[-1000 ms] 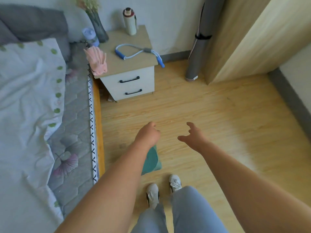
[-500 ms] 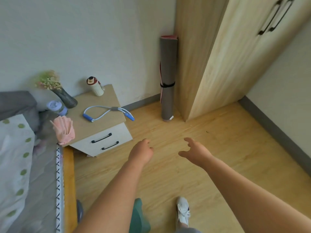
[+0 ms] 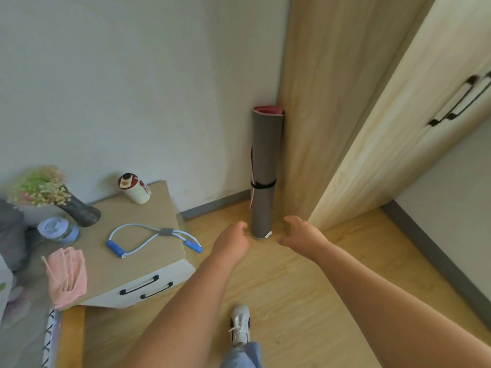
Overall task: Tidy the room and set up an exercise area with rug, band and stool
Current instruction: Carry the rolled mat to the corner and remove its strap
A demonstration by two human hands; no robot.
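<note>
The rolled grey rug (image 3: 263, 171) stands upright in the corner between the wall and the wardrobe (image 3: 353, 123), bound by a black strap. The left hand (image 3: 231, 244), loosely curled and empty, and the right hand (image 3: 301, 235), fingers spread and empty, reach toward its base without touching it. The blue-handled band (image 3: 152, 239) lies on the nightstand (image 3: 148, 208), beside a vase (image 3: 77, 209) and a pink cloth (image 3: 67, 278).

A home bedroom: a quilted bed edge (image 3: 32, 335), a light wood bedside cabinet with two black-handled drawers (image 3: 132, 277), a tall pale wood wardrobe (image 3: 372, 128), and wood-plank flooring (image 3: 305, 301).
</note>
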